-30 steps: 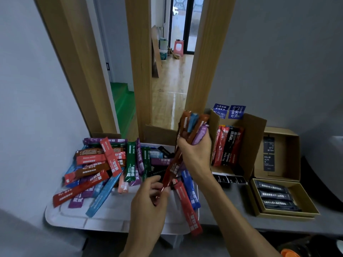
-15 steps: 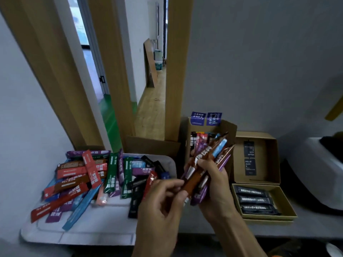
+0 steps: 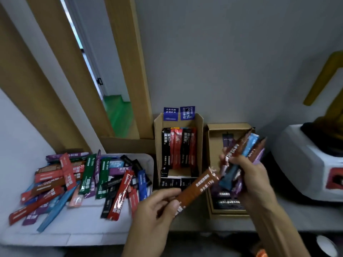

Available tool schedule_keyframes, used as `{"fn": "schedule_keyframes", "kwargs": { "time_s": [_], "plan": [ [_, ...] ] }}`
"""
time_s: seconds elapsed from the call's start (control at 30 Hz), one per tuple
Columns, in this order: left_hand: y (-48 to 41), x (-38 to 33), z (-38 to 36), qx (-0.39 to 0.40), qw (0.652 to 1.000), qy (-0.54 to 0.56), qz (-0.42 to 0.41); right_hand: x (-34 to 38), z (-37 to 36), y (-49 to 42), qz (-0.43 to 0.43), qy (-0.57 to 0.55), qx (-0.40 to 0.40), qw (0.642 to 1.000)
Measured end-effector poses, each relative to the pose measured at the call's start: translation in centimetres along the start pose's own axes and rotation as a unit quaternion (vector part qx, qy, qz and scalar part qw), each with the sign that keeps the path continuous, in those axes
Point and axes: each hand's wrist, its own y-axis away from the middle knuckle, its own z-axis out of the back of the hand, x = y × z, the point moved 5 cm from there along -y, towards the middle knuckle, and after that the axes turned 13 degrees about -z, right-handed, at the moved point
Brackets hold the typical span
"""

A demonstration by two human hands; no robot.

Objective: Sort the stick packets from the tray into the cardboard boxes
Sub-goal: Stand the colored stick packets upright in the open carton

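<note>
Stick packets (image 3: 89,182): a loose, overlapping heap in red, brown, green, purple, blue, black and pink, lying at all angles on a white tray (image 3: 74,236) at lower left of the frame; a few at the heap's near edge reach toward the tray's front rim. Upright cardboard box (image 3: 199,145): centre of the frame, just right of the tray, top open, two blue printed flaps (image 3: 187,113) raised at its back; black and red packets (image 3: 178,147) stand on end inside it, side by side. Flat cardboard box (image 3: 213,143): just right of the upright one, lid tipped up against the wall; dark packets (image 3: 228,201) lie crosswise in its lower half, partly hidden by the hands. Left hand (image 3: 154,216): lower centre, fingers curled, pinching the lower end of a single brown packet (image 3: 198,188) that slants up to the right, in front of the gap between the two boxes. Right hand (image 3: 248,175): centre right, over the flat box, closed round a bundle (image 3: 239,153) of brown, light-blue and purple packets fanned up and to the right. Tabletop (image 3: 306,214): grey, carrying both boxes and a white appliance (image 3: 304,164) at the right edge. Wooden door frame (image 3: 128,62): upper left, behind the tray.
</note>
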Motion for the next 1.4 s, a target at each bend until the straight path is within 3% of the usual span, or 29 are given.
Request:
{"fn": "schedule_keyframes", "kwargs": {
  "time_s": [0.1, 0.2, 0.4, 0.57, 0.67, 0.73, 0.83, 0.9, 0.93, 1.0, 1.03, 1.13, 1.27, 1.4],
  "plan": [
    [-0.7, -0.6, -0.3, -0.036, 0.999, 0.006, -0.023, -0.1, 2.3, 0.0, -0.01, 0.065, -0.04, 0.997],
    [-1.1, -1.0, -1.3, -0.041, 0.999, 0.003, -0.03, -1.2, 2.4, 0.5, -0.048, 0.139, -0.02, 0.989],
    [-0.8, -0.8, -3.2, -0.05, 0.999, 0.011, -0.016, -1.0, 1.2, 1.6, -0.056, 0.14, 0.009, 0.989],
    [-0.8, -0.4, -5.1, 0.037, 0.999, -0.022, 0.023, -0.5, 0.6, 1.2, -0.029, 0.188, 0.01, 0.982],
    [-1.5, -0.5, -5.9, 0.107, 0.985, -0.128, 0.041, -0.6, 0.5, 0.7, -0.022, 0.189, 0.004, 0.982],
    [-2.3, -0.9, -5.6, 0.102, 0.983, -0.147, 0.028, -0.5, 0.5, 0.4, -0.015, 0.182, -0.005, 0.983],
    [-2.8, -0.9, -5.4, 0.098, 0.991, -0.092, 0.017, 0.1, 0.9, -0.1, -0.004, 0.13, -0.029, 0.991],
    [-2.8, -1.1, -5.4, 0.048, 0.998, 0.005, 0.026, 0.6, 1.3, -0.2, 0.003, 0.089, -0.04, 0.995],
    [-2.9, -1.3, -5.2, -0.025, 0.996, 0.078, 0.027, 0.7, 1.5, -0.1, 0.008, 0.076, -0.044, 0.996],
    [-3.1, -1.7, -3.9, -0.215, 0.952, 0.219, 0.003, 0.2, 1.5, 0.4, 0.008, 0.058, -0.048, 0.997],
    [-3.2, -2.0, -3.5, -0.272, 0.924, 0.27, -0.015, -0.3, 1.4, 0.7, 0.002, 0.046, -0.048, 0.998],
    [-3.1, -2.8, -4.8, -0.288, 0.883, 0.371, -0.027, -1.6, 1.5, 1.3, -0.004, -0.023, -0.065, 0.998],
    [-2.9, -3.2, -5.9, -0.336, 0.86, 0.382, -0.043, -2.7, 1.2, 1.7, 0.002, -0.062, -0.111, 0.992],
    [-3.0, -4.7, -7.0, -0.315, 0.914, 0.241, -0.09, -3.6, 0.4, 2.0, -0.004, -0.083, -0.124, 0.989]
  ]
}}
